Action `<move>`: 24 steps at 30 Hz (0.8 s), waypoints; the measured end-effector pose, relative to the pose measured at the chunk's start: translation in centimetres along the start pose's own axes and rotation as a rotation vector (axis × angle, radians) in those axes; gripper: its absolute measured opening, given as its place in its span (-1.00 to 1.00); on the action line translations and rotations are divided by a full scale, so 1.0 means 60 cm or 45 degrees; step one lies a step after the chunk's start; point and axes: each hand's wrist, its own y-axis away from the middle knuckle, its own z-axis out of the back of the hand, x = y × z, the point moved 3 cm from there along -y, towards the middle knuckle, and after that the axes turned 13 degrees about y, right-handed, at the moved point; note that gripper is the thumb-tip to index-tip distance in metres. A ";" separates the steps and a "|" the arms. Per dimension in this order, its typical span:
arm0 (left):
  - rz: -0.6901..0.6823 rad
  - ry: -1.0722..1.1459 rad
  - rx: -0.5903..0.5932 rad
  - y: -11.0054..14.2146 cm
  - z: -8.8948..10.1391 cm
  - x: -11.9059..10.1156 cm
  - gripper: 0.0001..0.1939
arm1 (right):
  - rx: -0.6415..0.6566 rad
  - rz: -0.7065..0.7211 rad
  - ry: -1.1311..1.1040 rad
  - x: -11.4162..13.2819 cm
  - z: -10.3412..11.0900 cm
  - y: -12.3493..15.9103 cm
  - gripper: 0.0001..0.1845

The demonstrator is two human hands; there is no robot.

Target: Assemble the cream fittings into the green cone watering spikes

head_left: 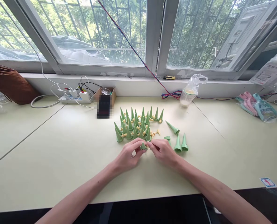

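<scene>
While both hands (130,154) (163,151) pinch, left a cone (143,146), right unclear, a box (113,95) holds plastic (105,91).

One head-worn camera is looking forward and down.
From above the worktop (59,155), it is facing the windows (94,31), with left hand (129,154) and right hand (163,152) showing nearer, mid-view.

So I'm standing in what's looking like a small workroom, can't tell if it's somebody's home or an office. A long pale table (59,155) is running beneath big windows (153,40) up top, a loaded power strip (75,100) is sitting left of centre, and green cones (130,125) are crowding mid-frame, workbench style.
</scene>
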 end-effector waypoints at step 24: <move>0.592 0.679 -0.023 -0.003 0.004 0.014 -0.70 | 0.113 0.144 0.008 -0.015 -0.004 0.003 -0.71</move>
